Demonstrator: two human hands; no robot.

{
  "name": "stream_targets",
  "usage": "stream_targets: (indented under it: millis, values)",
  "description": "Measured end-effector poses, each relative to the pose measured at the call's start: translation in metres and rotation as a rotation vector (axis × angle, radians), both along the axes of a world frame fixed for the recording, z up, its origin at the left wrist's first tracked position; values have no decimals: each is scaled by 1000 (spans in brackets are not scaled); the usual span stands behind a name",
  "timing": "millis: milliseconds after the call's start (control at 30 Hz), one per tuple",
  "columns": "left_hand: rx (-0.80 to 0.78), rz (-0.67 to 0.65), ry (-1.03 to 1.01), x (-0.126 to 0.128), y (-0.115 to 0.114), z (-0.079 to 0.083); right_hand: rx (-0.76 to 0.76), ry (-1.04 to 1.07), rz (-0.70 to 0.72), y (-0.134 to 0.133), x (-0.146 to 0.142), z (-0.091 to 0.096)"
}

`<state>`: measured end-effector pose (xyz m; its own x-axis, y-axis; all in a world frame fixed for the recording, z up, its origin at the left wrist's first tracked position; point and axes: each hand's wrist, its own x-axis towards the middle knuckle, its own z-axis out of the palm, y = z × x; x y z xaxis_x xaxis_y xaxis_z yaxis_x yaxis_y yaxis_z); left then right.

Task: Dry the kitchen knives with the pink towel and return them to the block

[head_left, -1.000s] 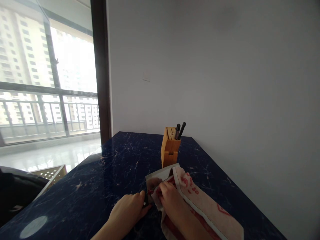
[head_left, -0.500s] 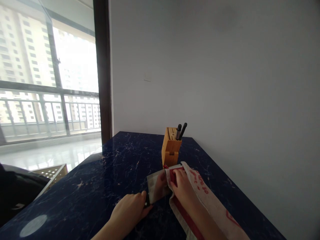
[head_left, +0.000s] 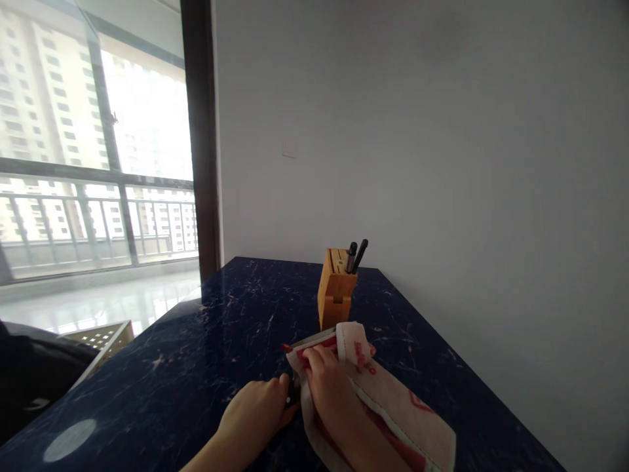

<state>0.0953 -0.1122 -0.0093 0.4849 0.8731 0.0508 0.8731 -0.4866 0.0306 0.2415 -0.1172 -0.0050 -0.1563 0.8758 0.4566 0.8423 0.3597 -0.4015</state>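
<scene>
Head view, looking forward and down; the person's left hand (head_left: 258,410) is closed around the black handle of a wide-bladed kitchen knife (head_left: 293,393), fingers wrapped tight, the handle resting just above the countertop; the blade is mostly covered, only a thin strip of steel showing along the top edge of the cloth; the right hand (head_left: 329,387) is on a red-printed cream kitchen towel (head_left: 393,423), fingers (head_left: 314,355) closed together and pinching the folded cloth over the blade; the towel trails toward the person and over the counter; the knife lies low across the near part of the counter, tilted, not upright; behind it, just beyond the towel, stands a bamboo knife block (head_left: 336,292) with two dark knife handles (head_left: 357,255) sticking up; the dark blue marble countertop (head_left: 167,367) has white veins and a glossy finish, with a pale oval reflection (head_left: 69,440) near its left corner; its far edge meets a plain light grey wall (head_left: 457,164) carrying a small white switch plate (head_left: 289,149); to the left, a dark door frame (head_left: 199,131) borders a glass balcony door (head_left: 147,118); past it are a metal railing (head_left: 98,216), tall apartment blocks (head_left: 54,98) and a shiny tiled floor (head_left: 98,301); a dark object (head_left: 29,373) and a tan perforated panel (head_left: 105,339) sit low at left, too cut off to identify.
</scene>
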Motion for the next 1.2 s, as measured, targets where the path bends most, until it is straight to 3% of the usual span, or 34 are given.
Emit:
stream_targets:
  millis: [267,733,967,1200]
  values:
    - [-29,28,29,6,-3,3,100,-61,-38,6,-4,3]
    - [-28,27,37,8,-4,2,110,-73,-29,7,-4,3]
    - [-41,58,1,6,-2,1,17,-107,-180,6,-2,5]
    - [-30,24,15,4,-1,2,24,-87,-7,1,-8,-3]
